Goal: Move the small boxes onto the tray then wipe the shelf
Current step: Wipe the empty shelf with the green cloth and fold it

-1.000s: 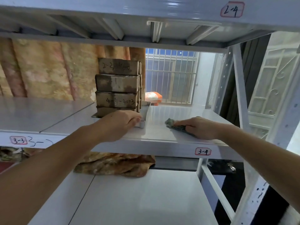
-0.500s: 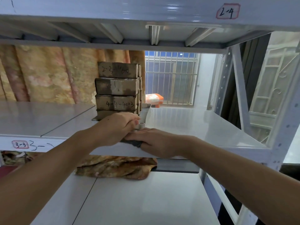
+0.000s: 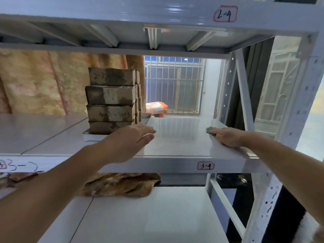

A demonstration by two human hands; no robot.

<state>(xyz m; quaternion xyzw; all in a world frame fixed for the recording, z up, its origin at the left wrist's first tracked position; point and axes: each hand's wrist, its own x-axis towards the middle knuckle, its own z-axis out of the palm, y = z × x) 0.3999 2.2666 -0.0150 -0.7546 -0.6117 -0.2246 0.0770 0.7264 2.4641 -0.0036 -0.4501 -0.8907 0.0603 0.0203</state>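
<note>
Boxes of brown, stained cardboard (image 3: 111, 100) stand stacked four high on my small white metal tray (image 3: 91, 137), which sits on the pale grey metal shelf (image 3: 177, 146) labelled 3-4. My left hand (image 3: 130, 142) hovers just beside the tray's right end, fingers straight and spread, holding nothing. My right hand (image 3: 227, 137) lies flat near the shelf's right edge, pressing a dark green rag (image 3: 210, 129) against the surface.
</note>
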